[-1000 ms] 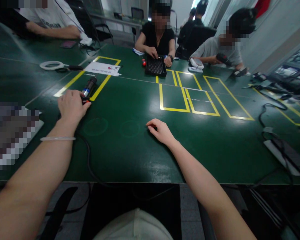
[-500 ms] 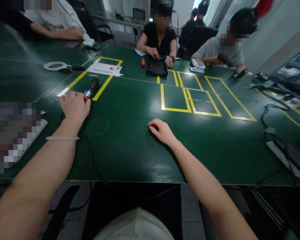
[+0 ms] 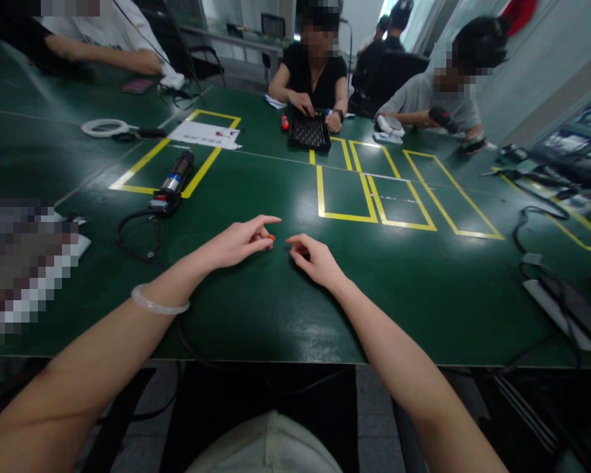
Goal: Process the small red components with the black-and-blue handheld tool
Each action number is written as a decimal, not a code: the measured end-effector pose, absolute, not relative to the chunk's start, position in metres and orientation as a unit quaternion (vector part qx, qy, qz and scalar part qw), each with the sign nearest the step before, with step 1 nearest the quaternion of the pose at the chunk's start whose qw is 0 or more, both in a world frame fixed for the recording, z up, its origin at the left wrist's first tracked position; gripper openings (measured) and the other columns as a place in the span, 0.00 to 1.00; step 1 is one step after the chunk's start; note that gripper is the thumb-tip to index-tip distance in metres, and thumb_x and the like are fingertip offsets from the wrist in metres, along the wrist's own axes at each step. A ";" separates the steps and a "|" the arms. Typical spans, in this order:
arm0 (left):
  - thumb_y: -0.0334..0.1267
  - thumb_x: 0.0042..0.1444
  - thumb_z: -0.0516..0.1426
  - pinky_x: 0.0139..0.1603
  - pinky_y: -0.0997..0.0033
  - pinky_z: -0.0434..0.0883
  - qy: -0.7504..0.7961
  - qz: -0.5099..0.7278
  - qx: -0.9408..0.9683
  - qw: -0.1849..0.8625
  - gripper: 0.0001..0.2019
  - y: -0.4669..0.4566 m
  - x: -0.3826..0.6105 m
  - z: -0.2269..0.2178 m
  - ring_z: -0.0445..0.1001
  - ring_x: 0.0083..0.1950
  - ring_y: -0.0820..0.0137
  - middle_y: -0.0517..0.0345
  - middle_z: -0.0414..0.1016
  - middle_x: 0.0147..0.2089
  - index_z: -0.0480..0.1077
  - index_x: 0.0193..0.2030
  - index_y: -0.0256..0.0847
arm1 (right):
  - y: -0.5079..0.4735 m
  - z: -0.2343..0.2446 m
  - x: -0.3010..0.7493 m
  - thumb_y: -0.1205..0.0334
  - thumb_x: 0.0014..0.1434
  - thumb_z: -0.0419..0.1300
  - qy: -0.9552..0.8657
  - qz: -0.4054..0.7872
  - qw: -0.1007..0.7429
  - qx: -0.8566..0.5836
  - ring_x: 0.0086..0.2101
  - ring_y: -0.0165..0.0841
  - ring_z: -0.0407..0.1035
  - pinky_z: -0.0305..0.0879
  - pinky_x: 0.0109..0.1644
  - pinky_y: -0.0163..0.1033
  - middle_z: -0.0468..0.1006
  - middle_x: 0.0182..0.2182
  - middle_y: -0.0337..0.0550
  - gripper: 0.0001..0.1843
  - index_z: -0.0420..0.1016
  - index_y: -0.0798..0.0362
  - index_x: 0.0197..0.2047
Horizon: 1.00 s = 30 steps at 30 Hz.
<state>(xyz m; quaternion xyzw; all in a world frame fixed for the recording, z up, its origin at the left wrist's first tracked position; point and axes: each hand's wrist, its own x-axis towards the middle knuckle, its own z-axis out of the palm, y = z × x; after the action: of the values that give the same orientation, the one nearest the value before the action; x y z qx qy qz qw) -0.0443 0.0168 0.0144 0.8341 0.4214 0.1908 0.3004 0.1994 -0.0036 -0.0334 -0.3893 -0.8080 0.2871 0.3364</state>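
Observation:
My left hand (image 3: 239,242) hovers over the middle of the green table (image 3: 256,309), with thumb and fingers pinching a small orange piece (image 3: 272,238). My right hand (image 3: 314,259) rests on the table just to the right of it, fingers curled, and I cannot make out anything in them. The two hands are a few centimetres apart. A black and silver cylindrical tool (image 3: 173,180) with a blue band lies at the left on a yellow tape line, its black cable (image 3: 132,236) looping toward me.
Yellow tape rectangles (image 3: 374,190) mark the table's middle. A person across the table handles a black tray (image 3: 308,132); others sit at the far left and right. A white ring (image 3: 101,127) and paper (image 3: 203,134) lie at the far left. Cables and a device (image 3: 556,295) lie at the right.
My left hand has left the cylindrical tool and swung right to the table's middle, now holding a small orange piece. My right hand has stayed in place.

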 end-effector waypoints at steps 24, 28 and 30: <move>0.45 0.60 0.60 0.46 0.65 0.73 0.393 0.196 0.854 0.280 0.16 0.007 -0.031 0.007 0.77 0.44 0.64 0.53 0.78 0.45 0.67 0.51 0.40 | -0.005 -0.030 0.198 0.59 0.63 0.60 -0.762 0.363 0.381 -0.378 0.37 0.32 0.73 0.70 0.46 0.39 0.79 0.37 0.40 0.08 0.72 0.51 0.44; 0.43 0.62 0.59 0.46 0.66 0.72 0.390 0.201 0.864 0.246 0.15 0.005 -0.029 0.009 0.77 0.45 0.64 0.52 0.77 0.47 0.68 0.52 0.40 | -0.005 -0.031 0.197 0.58 0.62 0.61 -0.750 0.378 0.390 -0.379 0.37 0.32 0.73 0.69 0.45 0.38 0.79 0.36 0.41 0.09 0.72 0.51 0.44; 0.42 0.63 0.58 0.46 0.66 0.72 0.387 0.205 0.869 0.231 0.14 0.003 -0.029 0.009 0.76 0.46 0.65 0.51 0.76 0.49 0.68 0.53 0.39 | -0.004 -0.033 0.197 0.55 0.63 0.61 -0.735 0.397 0.394 -0.383 0.37 0.31 0.73 0.69 0.43 0.38 0.79 0.35 0.40 0.10 0.72 0.52 0.43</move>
<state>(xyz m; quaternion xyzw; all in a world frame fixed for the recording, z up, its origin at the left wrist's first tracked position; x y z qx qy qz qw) -0.0289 0.0033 0.0092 0.8688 0.3869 0.2047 0.2313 0.1967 -0.0044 -0.0327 -0.3832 -0.7351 0.3968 0.3942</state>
